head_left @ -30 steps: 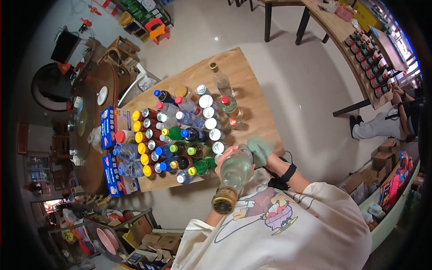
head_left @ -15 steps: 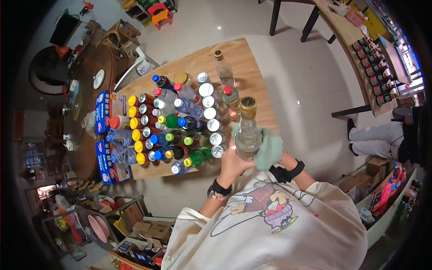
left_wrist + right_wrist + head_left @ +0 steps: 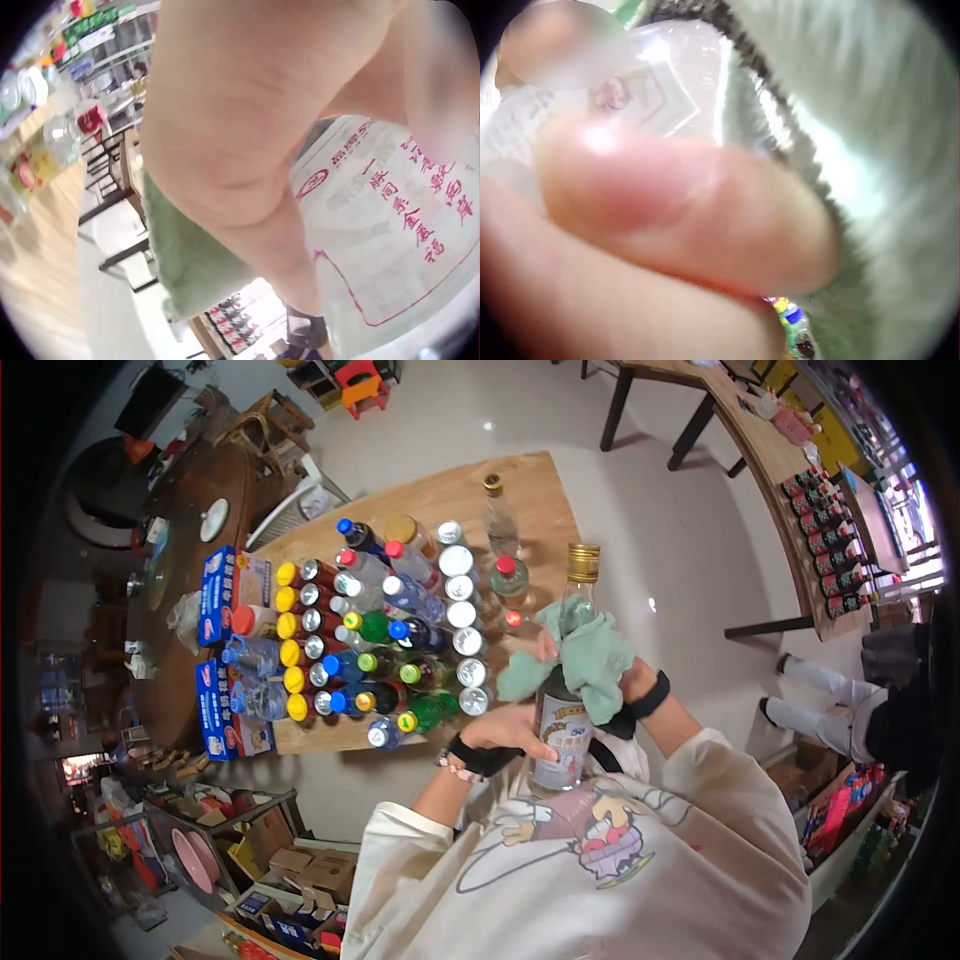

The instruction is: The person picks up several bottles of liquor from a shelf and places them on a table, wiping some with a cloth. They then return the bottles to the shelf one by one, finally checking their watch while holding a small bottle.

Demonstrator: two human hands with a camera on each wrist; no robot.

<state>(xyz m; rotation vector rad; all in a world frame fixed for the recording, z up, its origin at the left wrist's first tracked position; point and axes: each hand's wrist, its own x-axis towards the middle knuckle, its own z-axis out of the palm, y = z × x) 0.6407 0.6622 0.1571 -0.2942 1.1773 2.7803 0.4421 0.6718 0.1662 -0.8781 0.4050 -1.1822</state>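
In the head view a clear glass liquor bottle (image 3: 562, 745) with a gold cap (image 3: 583, 563) and a printed label is held up before the chest. My left hand (image 3: 508, 730) grips its lower body, thumb across the label. A pale green cloth (image 3: 592, 650) is wrapped about the bottle's shoulder and neck. My right hand (image 3: 637, 680) grips the cloth around the bottle, partly hidden by it. Red writing on the bottle shows beside the left hand (image 3: 225, 127) in the left wrist view. Up close in the right wrist view are curled fingers (image 3: 682, 202) and the cloth (image 3: 907, 135).
Rows of bottles and cans (image 3: 460, 615) stand on the wooden table (image 3: 535, 490), with a gold-capped bottle (image 3: 500, 525) and a red-capped bottle (image 3: 508, 578) at the right. Blue boxes (image 3: 212, 705) line its left end. Another person (image 3: 820, 695) stands at right, near a long table with dark bottles.
The bottle has swung from cap toward the camera to cap pointing up and away, its label now showing. The cloth has moved from the base up to the shoulder and neck.
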